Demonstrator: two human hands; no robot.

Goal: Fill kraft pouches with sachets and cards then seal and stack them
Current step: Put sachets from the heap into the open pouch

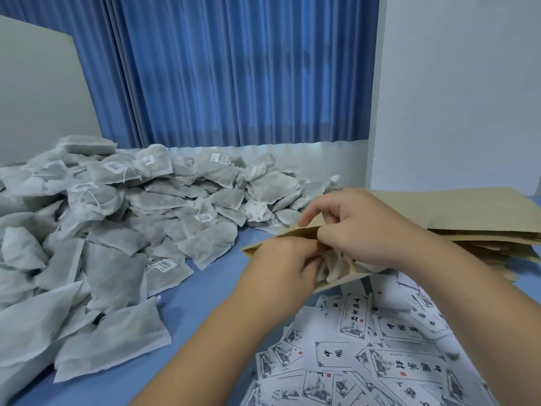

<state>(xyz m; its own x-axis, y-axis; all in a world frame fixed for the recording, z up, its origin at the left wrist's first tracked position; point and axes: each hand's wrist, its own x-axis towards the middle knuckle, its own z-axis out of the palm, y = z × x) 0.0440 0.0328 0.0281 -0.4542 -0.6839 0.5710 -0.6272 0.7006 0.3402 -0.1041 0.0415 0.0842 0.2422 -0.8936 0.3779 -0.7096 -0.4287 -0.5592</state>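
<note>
Right now I am at the filling step. The kraft pouch is up off the blue table, held between my two hands, a bit right of the middle. Its mouth is open. My left hand has its fingers curled round the near lip of the mouth. My right hand pinches the far lip from above, with its first finger sticking out. White sachets poke out of the mouth between the hands, so I think they are only part way in. I cannot tell how many there are.

The big sachet pile lies to the left. The cards lie near me on the right. The stack of empty pouches is far right.

Next, I think I must push the sachets all the way down, then free one hand to pick up a card. The other hand must hold the mouth open, or the sachets may slip out.
</note>
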